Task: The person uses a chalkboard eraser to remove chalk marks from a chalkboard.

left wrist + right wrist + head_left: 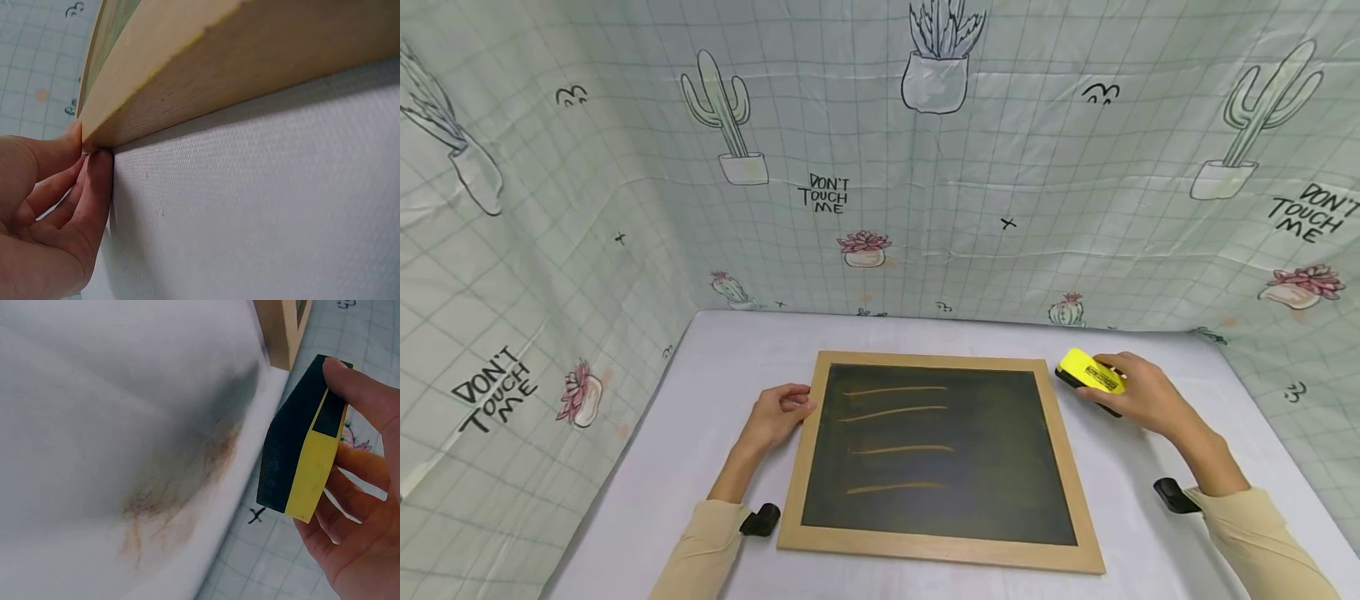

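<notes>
A small chalkboard (1000, 467) in a light wooden frame lies on the white table, with several orange-brown chalk lines on its left half. At its left edge, my left hand (777, 417) pinches the wooden frame (169, 94), thumb on the upper side and curled fingers against the lower edge. To the right of the board, my right hand (1138, 392) grips a yellow and black board eraser (1090, 372). Seen from the right wrist, the eraser (306, 456) is held between thumb and fingers, its dark felt side turned to the table and apart from it.
Brown chalk smudges (181, 487) mark the white tablecloth (81, 425) near the eraser. A cloth backdrop (940, 183) with drawn cacti rises behind the table and at both sides. Black wrist cameras (762, 520) sit by the sleeves.
</notes>
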`<state>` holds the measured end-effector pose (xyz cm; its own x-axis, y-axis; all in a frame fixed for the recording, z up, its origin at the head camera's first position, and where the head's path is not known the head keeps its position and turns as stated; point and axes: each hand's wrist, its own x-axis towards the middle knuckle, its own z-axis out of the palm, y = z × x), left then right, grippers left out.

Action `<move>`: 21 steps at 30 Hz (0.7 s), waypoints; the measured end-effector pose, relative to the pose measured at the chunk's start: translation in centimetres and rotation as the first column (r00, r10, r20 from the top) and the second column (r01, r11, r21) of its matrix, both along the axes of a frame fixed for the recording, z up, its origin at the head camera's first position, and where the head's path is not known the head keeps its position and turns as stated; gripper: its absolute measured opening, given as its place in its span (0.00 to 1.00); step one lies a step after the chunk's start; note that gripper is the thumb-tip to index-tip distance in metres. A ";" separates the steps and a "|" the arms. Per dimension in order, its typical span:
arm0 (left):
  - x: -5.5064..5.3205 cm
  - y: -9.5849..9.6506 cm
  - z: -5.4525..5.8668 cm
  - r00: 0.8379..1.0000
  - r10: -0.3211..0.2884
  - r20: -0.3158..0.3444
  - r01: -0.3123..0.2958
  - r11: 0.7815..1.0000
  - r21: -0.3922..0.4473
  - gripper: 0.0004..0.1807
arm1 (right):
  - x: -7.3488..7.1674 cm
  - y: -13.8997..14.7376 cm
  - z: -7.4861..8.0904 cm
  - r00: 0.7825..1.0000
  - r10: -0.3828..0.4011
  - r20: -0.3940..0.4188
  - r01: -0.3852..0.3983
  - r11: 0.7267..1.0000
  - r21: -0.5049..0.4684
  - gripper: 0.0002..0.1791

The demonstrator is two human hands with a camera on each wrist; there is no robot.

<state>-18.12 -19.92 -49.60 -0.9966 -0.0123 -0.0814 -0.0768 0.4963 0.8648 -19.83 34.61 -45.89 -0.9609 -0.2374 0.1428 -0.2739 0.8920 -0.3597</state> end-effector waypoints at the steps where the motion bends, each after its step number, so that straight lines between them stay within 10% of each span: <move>1: 0.0 -0.1 0.0 1.000 0.002 0.003 -0.002 1.000 0.002 0.16 | -0.1 -0.2 0.1 1.000 0.011 -0.002 -0.011 1.000 -0.002 0.37; 21: 0.1 0.2 0.4 1.000 0.013 0.011 -0.013 1.000 -0.008 0.16 | -1.5 -4.7 1.5 0.984 0.175 -0.040 -0.176 0.984 -0.025 0.32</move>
<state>-18.01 -19.70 -49.21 -0.9954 -0.0259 -0.0921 -0.0926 0.5024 0.8596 -21.29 29.88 -44.35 -0.8985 -0.3971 0.1870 -0.4389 0.8187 -0.3703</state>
